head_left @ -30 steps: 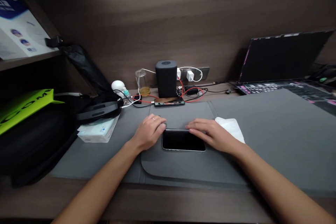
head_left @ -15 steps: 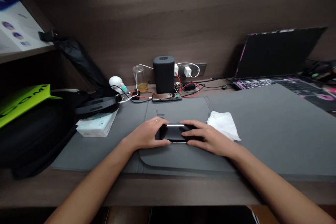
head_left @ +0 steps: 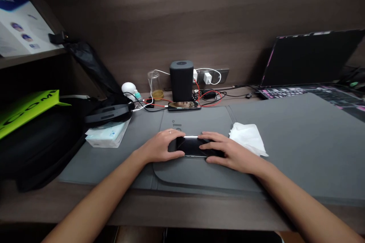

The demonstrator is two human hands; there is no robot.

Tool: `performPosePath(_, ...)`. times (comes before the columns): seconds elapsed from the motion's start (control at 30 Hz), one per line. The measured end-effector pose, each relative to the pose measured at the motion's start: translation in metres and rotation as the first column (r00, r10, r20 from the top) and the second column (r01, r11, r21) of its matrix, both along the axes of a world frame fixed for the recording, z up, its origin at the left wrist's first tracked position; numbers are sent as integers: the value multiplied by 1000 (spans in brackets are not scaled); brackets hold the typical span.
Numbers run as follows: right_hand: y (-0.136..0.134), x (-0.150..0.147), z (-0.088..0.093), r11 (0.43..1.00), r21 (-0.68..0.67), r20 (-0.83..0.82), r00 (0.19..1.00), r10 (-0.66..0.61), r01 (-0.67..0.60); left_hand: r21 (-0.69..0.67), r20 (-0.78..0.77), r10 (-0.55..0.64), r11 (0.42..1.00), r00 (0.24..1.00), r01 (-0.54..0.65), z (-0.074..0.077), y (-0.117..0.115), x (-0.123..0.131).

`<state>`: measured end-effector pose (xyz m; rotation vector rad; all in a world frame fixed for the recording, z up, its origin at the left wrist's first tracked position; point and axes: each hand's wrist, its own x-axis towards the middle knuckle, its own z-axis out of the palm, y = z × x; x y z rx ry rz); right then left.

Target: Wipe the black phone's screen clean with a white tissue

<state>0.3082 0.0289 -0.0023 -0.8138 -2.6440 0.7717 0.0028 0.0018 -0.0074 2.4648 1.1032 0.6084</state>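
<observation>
A dark smartphone (head_left: 189,145) lies sideways on the grey desk mat, its black screen facing up. My left hand (head_left: 162,146) grips its left end, index finger along the far edge and thumb at the near edge; a ring shows on one finger. Over the right end is my right hand (head_left: 232,150), with the index finger at the far edge, another fingertip on the screen and the thumb by the near edge. A crumpled white tissue (head_left: 251,138) lies just beyond my right hand, partly hidden by it.
Behind the phone, a second phone (head_left: 184,106) lies before a dark speaker (head_left: 181,81), among tangled red, black and white cables. A glass jar (head_left: 155,85) stands left of these. An open laptop (head_left: 310,60) sits at right, a tissue pack (head_left: 107,138) and black bag (head_left: 37,140) at left.
The view has shifted slightly, so the scene sits a little further right. My right thumb has moved slightly off the phone's near edge; my left hand keeps its place on the phone.
</observation>
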Motion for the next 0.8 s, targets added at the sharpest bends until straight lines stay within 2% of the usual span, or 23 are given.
performPosePath(0.27,-1,-1,5,999,32,-2,1000,-1,1,2,20,37,999,999,-37,-2,-6,2)
performPosePath(0.8,2,-1,8,1000,17,-7,1000,11,-11,3,23,-2,1000,1000,2,-1,0,0)
